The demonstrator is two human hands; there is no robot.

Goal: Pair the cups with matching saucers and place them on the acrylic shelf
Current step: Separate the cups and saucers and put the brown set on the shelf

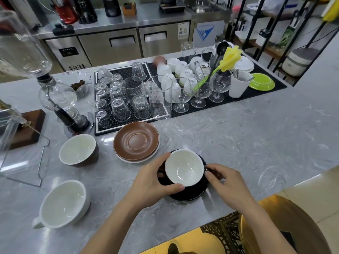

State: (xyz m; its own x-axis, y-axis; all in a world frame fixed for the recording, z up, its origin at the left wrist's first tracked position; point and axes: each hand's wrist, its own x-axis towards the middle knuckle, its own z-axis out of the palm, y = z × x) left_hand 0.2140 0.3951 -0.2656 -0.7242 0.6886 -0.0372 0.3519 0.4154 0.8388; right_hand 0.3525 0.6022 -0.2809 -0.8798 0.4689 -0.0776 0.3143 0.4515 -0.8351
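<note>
A black cup (pixel 184 168) with a white inside sits on a black saucer (pixel 190 194) near the counter's front edge. My left hand (pixel 153 180) wraps the cup's left side, thumb on the near rim. My right hand (pixel 224 178) pinches the cup at its right side, where the handle seems to be. A brown saucer (pixel 136 141) lies on top of a white saucer (pixel 128 160) behind them. To the left stands a brown cup (pixel 78 150), and a white cup (pixel 63 204) sits nearer me. The clear acrylic shelf (pixel 39 162) is at the far left.
Black mats (pixel 220 105) behind hold several upturned glasses, stemmed glasses and white cups. A glass siphon brewer (pixel 58 99) stands at the left next to a wooden block (pixel 27 129). A green plate (pixel 261 81) lies at the back right. A gold chair (pixel 275 226) is at my right.
</note>
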